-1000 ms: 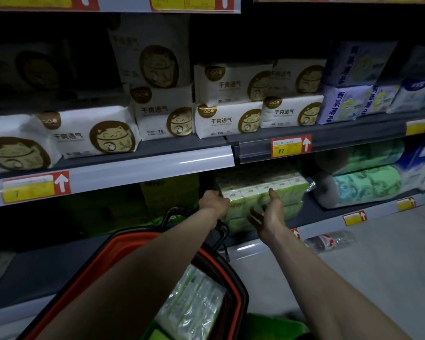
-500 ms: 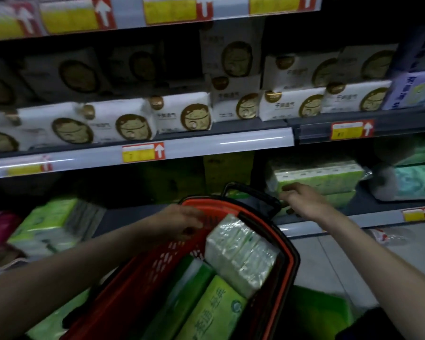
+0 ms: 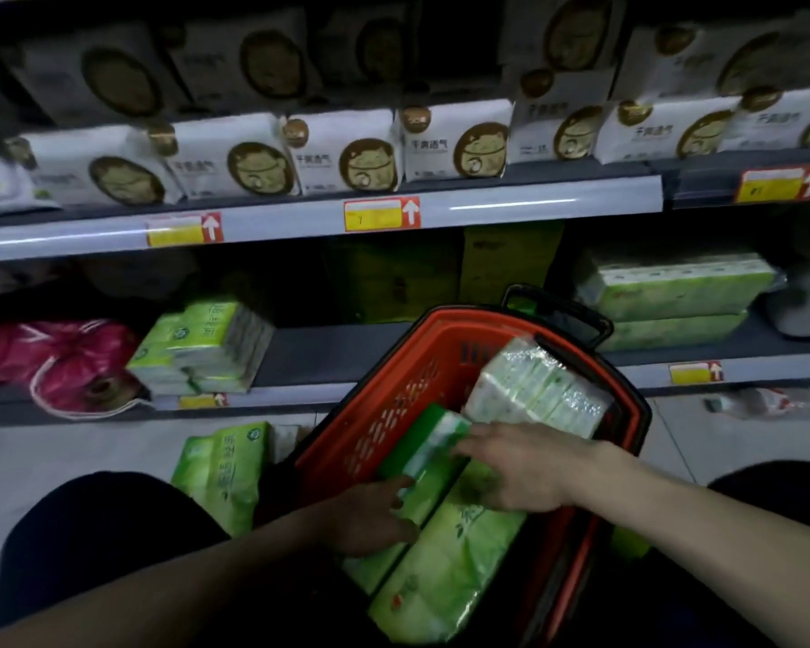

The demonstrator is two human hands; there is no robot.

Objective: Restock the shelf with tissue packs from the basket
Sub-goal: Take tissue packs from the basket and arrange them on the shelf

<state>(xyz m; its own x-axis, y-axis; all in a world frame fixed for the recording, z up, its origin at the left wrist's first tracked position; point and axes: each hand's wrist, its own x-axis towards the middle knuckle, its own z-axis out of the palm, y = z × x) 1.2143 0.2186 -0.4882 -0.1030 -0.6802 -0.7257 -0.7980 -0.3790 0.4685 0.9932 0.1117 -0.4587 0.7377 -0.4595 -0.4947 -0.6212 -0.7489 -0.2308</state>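
A red basket (image 3: 384, 413) with a black handle stands on the floor before the low shelf (image 3: 337, 353). Inside it lie a clear-wrapped white tissue bundle (image 3: 534, 390), a large light-green pack (image 3: 445, 563) and a tilted green-and-white tissue pack (image 3: 422, 446). My left hand (image 3: 370, 512) holds the near end of that tilted pack from below. My right hand (image 3: 520, 465) lies on its upper right side, fingers spread over it. Stocked tissue bundles sit on the low shelf: one at left (image 3: 202, 348), a stack of two at right (image 3: 674, 297).
The shelf above carries white packs with brown cat pictures (image 3: 347, 152) and price tags (image 3: 379, 215). A pink bag (image 3: 52, 362) lies at the low shelf's left end. A green pack (image 3: 221, 470) stands on the floor left of the basket. An empty bottle (image 3: 758, 399) lies at right.
My view swung left and down from the shelf to the basket. Both hands left the shelf's right stack, came down into the basket and closed around the green-and-white pack.
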